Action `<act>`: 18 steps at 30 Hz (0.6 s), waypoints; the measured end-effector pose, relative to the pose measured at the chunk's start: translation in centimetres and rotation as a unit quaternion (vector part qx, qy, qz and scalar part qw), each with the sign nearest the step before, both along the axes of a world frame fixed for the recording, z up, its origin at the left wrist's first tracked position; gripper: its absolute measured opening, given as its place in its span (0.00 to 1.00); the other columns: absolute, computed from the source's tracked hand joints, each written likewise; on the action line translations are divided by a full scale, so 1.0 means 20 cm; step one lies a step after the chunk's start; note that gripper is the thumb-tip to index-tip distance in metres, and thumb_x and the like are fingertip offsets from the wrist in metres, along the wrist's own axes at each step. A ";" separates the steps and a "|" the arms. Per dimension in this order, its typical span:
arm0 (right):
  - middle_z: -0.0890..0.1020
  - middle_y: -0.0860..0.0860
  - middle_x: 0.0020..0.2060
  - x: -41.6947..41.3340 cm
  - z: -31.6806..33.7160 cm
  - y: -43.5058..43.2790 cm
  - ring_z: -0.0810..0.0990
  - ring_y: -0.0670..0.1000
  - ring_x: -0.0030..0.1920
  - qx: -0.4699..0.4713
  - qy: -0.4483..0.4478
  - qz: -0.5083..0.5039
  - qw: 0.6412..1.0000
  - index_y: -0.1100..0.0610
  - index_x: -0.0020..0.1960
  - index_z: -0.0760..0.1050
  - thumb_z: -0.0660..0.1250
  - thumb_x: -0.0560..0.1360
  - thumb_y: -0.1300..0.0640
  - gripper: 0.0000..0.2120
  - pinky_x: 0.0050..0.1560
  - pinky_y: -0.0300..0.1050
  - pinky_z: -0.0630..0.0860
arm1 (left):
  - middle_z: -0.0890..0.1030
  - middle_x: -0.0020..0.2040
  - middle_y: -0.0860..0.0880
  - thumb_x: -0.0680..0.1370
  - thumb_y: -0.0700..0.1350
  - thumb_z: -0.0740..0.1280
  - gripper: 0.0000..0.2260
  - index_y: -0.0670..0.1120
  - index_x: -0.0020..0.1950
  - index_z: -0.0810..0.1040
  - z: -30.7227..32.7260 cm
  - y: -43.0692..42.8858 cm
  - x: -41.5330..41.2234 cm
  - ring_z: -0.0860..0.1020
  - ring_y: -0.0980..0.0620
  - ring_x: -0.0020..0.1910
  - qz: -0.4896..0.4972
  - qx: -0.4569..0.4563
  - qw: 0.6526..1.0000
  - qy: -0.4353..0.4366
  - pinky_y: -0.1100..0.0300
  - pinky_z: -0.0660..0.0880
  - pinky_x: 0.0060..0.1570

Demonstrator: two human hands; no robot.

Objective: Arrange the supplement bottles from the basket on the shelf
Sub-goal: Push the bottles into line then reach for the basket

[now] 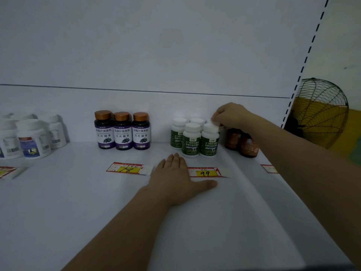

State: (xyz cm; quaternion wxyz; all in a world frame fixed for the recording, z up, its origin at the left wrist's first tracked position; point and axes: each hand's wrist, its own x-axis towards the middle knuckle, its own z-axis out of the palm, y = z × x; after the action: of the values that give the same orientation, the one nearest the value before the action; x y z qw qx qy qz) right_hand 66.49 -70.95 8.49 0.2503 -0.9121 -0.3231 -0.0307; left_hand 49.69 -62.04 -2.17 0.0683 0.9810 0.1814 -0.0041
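The right hand (232, 114) reaches to the back of the shelf (78, 202), fingertips curled down and pinching the white cap of a green-label bottle (210, 122). That bottle stands at the right rear of its group, and the front row hides most of it. The left hand (175, 177) lies flat near the shelf's front edge, fingers straight and holding nothing, its thumb just under the price tag (205, 173) marked 99.

This looks like a bottle being settled into the back row. To do it well, the wrist should stay high so the forearm clears the caps of the four other green bottles (191, 141) crowded in front. The bottle should come straight down rather than slide, as a sideways nudge could topple its neighbours. The brown bottles (242, 142) stand just to the right, nearer the shelf's right end, so there is little room for the knuckles on that side. The pinch should loosen only once the base sits flat, with the label turned forward like the rest. The idle left hand could steady the front pair.

The purple bottles (123, 132) stand well apart toward the middle. The basket is not in view.
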 end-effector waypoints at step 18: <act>0.74 0.57 0.62 0.15 0.00 -0.63 0.72 0.55 0.62 -0.050 -0.053 0.036 0.997 0.59 0.66 0.70 0.63 0.78 0.48 0.21 0.50 0.41 0.67 | 0.44 0.78 0.45 0.68 0.76 0.51 0.51 0.42 0.77 0.43 0.16 -0.71 0.26 0.45 0.49 0.77 -0.047 0.019 0.998 -0.045 0.55 0.44 0.73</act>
State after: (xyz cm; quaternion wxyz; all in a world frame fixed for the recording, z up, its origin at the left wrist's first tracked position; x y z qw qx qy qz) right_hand 69.45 -83.52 8.58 0.1883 -0.9084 -0.3693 -0.0539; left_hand 54.80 -76.24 1.00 0.0571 0.9888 0.1318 0.0403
